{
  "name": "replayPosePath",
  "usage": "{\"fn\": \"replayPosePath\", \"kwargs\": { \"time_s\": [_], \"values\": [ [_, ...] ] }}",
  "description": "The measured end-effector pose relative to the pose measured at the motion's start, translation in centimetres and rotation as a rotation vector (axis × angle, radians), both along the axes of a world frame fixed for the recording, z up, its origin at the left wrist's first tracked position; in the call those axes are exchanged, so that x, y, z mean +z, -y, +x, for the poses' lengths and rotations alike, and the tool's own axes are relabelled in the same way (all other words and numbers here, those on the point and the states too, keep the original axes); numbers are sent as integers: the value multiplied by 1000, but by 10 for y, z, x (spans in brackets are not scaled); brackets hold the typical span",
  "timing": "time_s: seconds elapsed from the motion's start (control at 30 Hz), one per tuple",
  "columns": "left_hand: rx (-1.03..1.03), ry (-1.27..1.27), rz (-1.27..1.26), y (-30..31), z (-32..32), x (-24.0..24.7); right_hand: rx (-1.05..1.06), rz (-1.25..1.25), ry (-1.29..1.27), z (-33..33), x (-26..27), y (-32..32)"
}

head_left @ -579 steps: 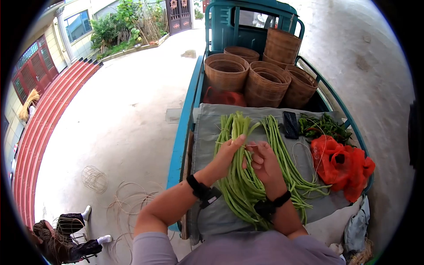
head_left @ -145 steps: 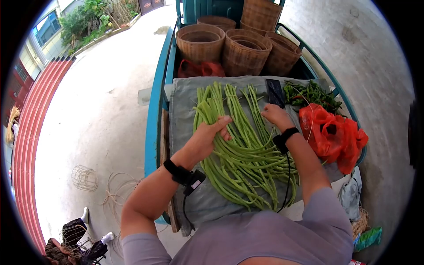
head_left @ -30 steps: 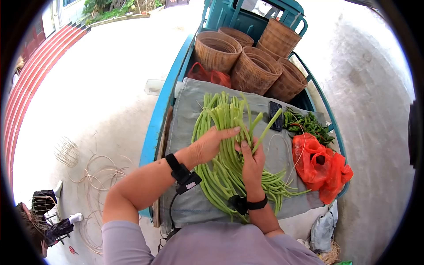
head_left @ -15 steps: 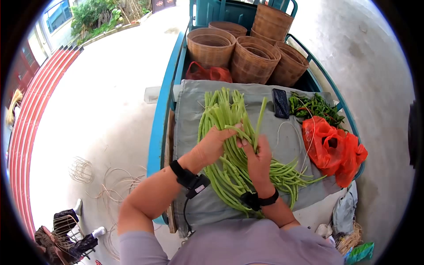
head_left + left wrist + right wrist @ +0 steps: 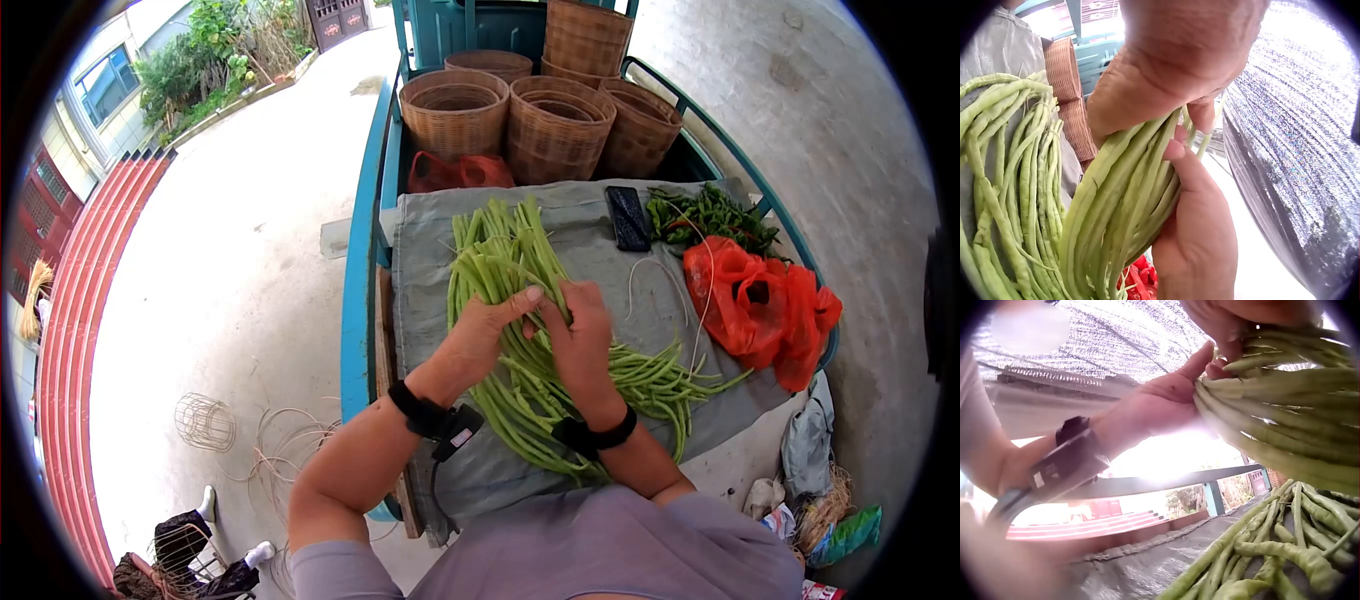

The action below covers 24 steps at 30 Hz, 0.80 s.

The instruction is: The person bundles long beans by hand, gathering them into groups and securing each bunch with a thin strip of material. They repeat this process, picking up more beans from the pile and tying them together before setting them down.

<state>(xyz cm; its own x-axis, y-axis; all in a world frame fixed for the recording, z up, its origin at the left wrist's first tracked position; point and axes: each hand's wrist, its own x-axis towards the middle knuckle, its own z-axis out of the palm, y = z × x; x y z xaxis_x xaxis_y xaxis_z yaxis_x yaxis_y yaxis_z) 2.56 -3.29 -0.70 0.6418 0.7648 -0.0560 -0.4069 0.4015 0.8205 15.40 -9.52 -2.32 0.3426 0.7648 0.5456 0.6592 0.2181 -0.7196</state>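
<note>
Long green beans (image 5: 520,390) lie on a grey cloth (image 5: 440,480), their stem ends toward the baskets. My left hand (image 5: 482,335) grips a bunch of them, fingers curled around it and thumb across the top. At the same bunch, my right hand (image 5: 582,335) has its fingertips bent in close to the left thumb; the beans partly hide them. The left wrist view shows the held beans (image 5: 1122,206) between both hands. Tied bundles (image 5: 1035,169) lie beside them on the cloth. In the right wrist view the left hand (image 5: 1160,403) holds the bunch (image 5: 1285,419).
Wicker baskets (image 5: 455,115) stand in the truck bed behind the cloth. To the right are a black phone (image 5: 628,218), green peppers (image 5: 710,215), a red plastic bag (image 5: 755,310) and a thin strip (image 5: 708,290). The blue side rail (image 5: 362,300) runs along the left. A seated person (image 5: 180,560) is lower left.
The loose bean stalk that stuck up by my right hand is no longer upright there; my right hand has moved up beside my left thumb. The head view has shifted.
</note>
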Motion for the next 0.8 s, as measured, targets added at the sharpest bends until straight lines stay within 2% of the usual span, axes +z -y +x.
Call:
{"fn": "replayPosePath", "kwargs": {
  "time_s": [0.2,0.3,0.4,0.5,0.6,0.8],
  "values": [
    [50,20,-35,1,-1,-4,119,-57,88,4,-6,1],
    [27,5,-19,1,-1,-1,291,-79,-122,7,-8,3],
    [54,-14,-19,2,1,-3,365,-103,-356,3,-4,9],
    [57,-12,-17,2,2,-4,266,-61,-381,0,-10,10],
    [76,48,-132,3,1,-2,264,-60,-499,-5,-8,14],
    [66,26,-29,5,3,1,150,-11,-305,-9,-10,14]
  ]
}}
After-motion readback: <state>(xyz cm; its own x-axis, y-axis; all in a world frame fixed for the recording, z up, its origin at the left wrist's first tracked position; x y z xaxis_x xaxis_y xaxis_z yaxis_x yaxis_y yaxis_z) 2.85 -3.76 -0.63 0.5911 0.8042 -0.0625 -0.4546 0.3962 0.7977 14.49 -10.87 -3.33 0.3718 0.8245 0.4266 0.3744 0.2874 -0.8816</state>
